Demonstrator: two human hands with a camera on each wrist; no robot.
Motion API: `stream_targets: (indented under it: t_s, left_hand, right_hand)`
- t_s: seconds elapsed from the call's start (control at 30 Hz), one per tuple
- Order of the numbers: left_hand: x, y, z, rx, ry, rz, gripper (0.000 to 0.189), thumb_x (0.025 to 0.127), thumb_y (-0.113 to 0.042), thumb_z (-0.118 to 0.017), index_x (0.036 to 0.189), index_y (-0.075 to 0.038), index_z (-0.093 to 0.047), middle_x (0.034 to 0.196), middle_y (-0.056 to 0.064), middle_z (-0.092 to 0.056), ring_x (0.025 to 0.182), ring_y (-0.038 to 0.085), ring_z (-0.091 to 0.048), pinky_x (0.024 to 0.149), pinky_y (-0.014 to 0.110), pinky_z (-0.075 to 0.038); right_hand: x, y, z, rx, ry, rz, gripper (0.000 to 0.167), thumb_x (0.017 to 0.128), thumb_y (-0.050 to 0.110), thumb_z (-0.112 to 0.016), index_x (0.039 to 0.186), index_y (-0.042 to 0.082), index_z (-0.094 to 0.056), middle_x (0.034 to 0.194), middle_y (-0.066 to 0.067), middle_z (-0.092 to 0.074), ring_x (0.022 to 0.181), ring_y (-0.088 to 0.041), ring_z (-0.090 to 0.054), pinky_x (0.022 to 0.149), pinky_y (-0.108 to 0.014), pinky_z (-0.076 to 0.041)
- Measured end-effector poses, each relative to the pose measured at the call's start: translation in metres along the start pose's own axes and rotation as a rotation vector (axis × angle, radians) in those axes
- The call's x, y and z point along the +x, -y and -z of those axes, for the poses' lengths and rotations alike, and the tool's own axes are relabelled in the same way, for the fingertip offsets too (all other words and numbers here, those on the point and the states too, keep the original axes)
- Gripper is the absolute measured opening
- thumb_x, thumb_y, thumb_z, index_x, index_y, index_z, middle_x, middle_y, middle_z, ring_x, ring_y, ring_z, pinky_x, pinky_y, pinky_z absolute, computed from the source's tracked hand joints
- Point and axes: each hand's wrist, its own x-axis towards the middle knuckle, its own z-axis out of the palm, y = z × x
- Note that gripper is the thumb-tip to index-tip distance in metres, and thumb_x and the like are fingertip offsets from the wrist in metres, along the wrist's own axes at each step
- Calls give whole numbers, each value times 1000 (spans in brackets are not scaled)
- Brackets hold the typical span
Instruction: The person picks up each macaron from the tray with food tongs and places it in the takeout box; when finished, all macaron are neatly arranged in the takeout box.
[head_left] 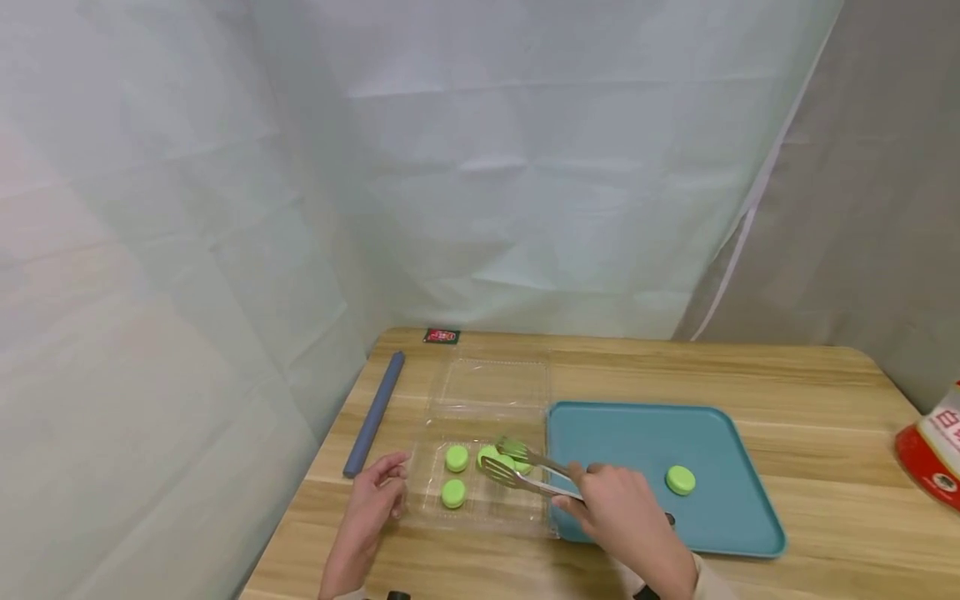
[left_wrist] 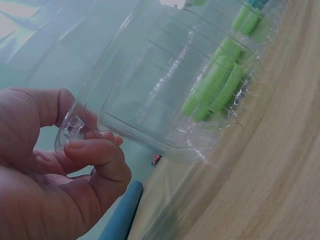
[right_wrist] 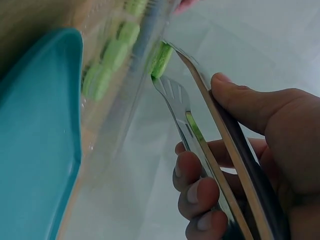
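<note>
My right hand (head_left: pixel 626 512) holds metal tongs (right_wrist: pixel 220 117) with fork-like ends. A green macaron (right_wrist: pixel 161 60) sits between the tong tips, raised over the clear plastic clamshell box (head_left: pixel 480 525). Inside the box are several more macarons (head_left: pixel 453 493), two of them at its left side and the rest partly behind the tongs. At the box's left edge, my left hand (head_left: pixel 372 500) pinches the rim between thumb and fingers, as the left wrist view shows. To the right, one macaron (head_left: pixel 681 480) lies on a blue tray (head_left: pixel 622 425).
The box's clear lid (head_left: pixel 495 385) lies folded back behind it. A blue-grey rod (head_left: pixel 375 415) lies along the left of the wooden table (head_left: pixel 817 433). Near the back edge is a small dark packet (head_left: pixel 442 336). A red and white container (head_left: pixel 933 450) stands at far right.
</note>
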Motion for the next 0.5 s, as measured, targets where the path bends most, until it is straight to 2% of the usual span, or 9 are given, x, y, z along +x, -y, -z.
stream_targets:
  t_s: [0.27, 0.5]
  left_hand:
    - [0, 1, 0, 12, -11, 11, 54, 81, 15, -48, 135, 14, -51, 99, 10, -51, 57, 9, -42, 48, 18, -37]
    - [1, 2, 0, 12, -14, 13, 55, 80, 15, -49, 135, 14, -52, 99, 11, -52, 56, 9, -42, 47, 18, -37]
  right_hand:
    - [3, 5, -10, 37, 32, 44, 34, 84, 38, -79, 97, 7, -73, 60, 7, -50, 47, -7, -43, 38, -23, -30]
    - [5, 5, -16, 62, 66, 70, 30, 86, 39, -78, 89, 10, -72, 56, 8, -45, 46, -5, -38, 40, -22, -31]
